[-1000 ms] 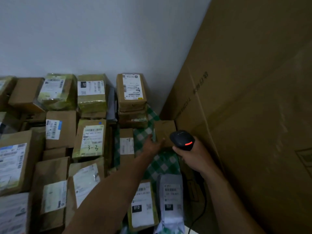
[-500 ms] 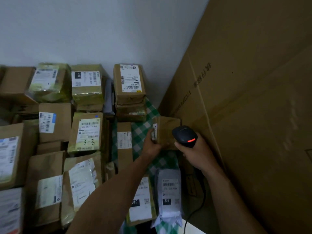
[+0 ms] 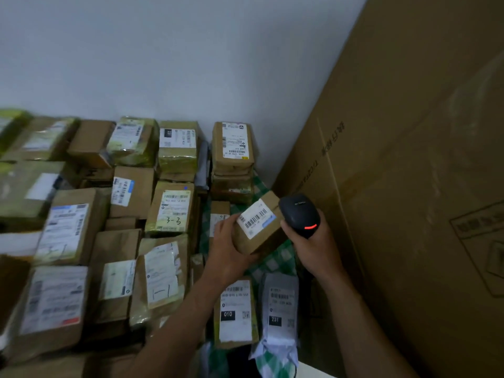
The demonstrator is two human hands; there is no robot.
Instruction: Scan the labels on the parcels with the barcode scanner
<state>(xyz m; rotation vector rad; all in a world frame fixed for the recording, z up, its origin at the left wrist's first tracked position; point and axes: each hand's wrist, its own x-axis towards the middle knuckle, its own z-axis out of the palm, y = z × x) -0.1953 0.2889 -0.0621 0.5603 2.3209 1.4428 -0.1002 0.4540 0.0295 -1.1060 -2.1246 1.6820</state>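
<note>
Left hand [image 3: 227,249] grips boxy, seemingly cardboard parcel [image 3: 257,226].

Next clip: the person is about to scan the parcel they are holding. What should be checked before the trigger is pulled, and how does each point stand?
1. Small brown parcel held by the left hand: ok.
2. Barcode label faces up, no fingers over the bars: ok.
3. Barcode scanner gripped by the right hand: ok.
4. Scanner powered, red light lit: ok.
5. Scanner window aimed at the label: cannot tell, its front is hidden.
</note>
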